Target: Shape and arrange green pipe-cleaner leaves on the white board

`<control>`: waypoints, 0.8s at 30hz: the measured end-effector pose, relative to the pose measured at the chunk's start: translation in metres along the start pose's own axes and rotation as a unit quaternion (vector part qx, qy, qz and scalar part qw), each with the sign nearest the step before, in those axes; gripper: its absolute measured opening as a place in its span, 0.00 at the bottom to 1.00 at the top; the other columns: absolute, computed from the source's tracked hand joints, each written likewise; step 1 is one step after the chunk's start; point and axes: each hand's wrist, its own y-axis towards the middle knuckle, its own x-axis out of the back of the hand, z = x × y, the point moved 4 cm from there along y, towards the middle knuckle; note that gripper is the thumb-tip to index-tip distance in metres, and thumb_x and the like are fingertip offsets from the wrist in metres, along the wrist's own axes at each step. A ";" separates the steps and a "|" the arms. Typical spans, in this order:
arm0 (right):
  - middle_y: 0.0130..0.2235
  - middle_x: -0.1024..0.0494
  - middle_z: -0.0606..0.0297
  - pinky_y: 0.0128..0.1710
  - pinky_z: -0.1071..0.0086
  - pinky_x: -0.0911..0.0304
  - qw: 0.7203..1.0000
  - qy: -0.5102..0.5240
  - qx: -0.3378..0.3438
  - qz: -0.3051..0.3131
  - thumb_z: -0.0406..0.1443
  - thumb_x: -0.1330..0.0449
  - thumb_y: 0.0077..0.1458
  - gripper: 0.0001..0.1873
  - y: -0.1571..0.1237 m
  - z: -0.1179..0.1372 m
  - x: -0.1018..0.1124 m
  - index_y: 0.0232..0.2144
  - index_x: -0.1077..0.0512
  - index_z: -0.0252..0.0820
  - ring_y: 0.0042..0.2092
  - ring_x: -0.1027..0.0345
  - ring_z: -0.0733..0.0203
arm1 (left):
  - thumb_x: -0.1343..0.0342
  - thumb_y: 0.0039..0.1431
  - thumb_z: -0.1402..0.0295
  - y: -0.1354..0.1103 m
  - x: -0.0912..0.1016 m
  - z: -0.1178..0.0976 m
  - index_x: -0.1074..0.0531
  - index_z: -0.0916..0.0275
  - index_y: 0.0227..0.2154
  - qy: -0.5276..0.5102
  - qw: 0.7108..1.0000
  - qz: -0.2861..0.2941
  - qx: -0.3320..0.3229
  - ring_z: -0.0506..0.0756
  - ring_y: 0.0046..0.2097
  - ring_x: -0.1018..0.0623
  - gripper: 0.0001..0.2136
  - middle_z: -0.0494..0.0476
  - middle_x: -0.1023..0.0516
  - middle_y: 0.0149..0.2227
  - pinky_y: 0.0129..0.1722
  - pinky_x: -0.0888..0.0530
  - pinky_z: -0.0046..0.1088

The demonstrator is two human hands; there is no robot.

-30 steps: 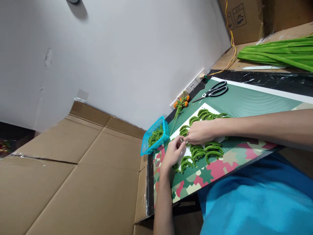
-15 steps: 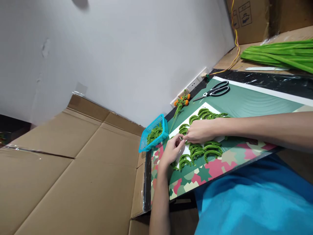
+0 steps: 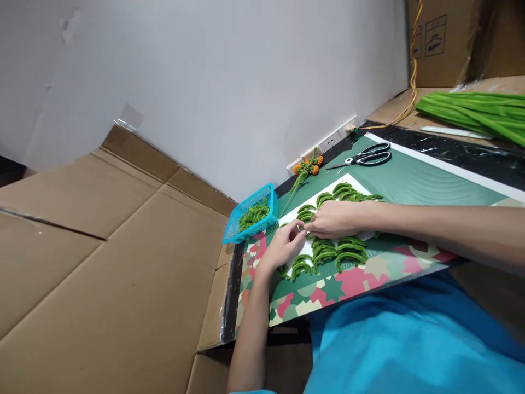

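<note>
Both my hands meet over a white sheet (image 3: 348, 179) on the green table mat. Curved green fuzzy pieces (image 3: 351, 251), like bent pipe cleaners, lie on it in several small fanned groups. My left hand (image 3: 284, 244) pinches with thumb and forefinger at the left part of the sheet. Right against it, my right hand (image 3: 334, 220) has its fingers bent together, palm down. Whatever sits between the fingertips is too small and hidden to make out. Some green pieces lie under and around both hands.
A blue basket (image 3: 270, 219) of green pieces stands at the left edge. Behind the sheet lie black scissors (image 3: 365, 157) and orange fuzzy flowers (image 3: 309, 165). Long green stems (image 3: 471, 112) lie at the far right. Cardboard (image 3: 123, 262) stands along the left side.
The camera view has shifted and tilted slightly. My hands stay together at nearly the same place over the sheet, fingertips still touching. The green groups look unchanged.
</note>
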 end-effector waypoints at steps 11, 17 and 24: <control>0.34 0.19 0.55 0.30 0.65 0.54 1.000 -0.008 0.002 0.000 0.36 0.49 0.72 0.14 -0.002 0.001 0.000 0.44 0.25 0.35 0.28 0.31 0.59 | 0.49 0.72 0.58 0.000 0.000 -0.001 0.26 0.61 0.44 0.017 1.000 -0.004 -0.010 0.52 0.33 0.33 0.13 0.49 0.31 0.30 0.33 0.39 0.28; 0.33 0.20 0.56 0.29 0.65 0.55 1.000 -0.016 0.005 0.001 0.37 0.50 0.73 0.15 -0.002 0.001 -0.001 0.43 0.25 0.35 0.28 0.30 0.59 | 0.50 0.72 0.57 0.001 0.000 0.000 0.26 0.61 0.44 0.015 1.000 -0.004 -0.006 0.52 0.33 0.32 0.14 0.49 0.30 0.30 0.33 0.39 0.28; 0.33 0.20 0.56 0.29 0.65 0.55 1.000 -0.018 0.004 0.002 0.37 0.50 0.73 0.15 -0.002 0.002 0.000 0.44 0.26 0.35 0.28 0.30 0.59 | 0.49 0.73 0.58 0.000 0.000 -0.001 0.26 0.60 0.44 0.013 1.000 -0.005 -0.010 0.52 0.33 0.32 0.12 0.49 0.29 0.31 0.33 0.39 0.28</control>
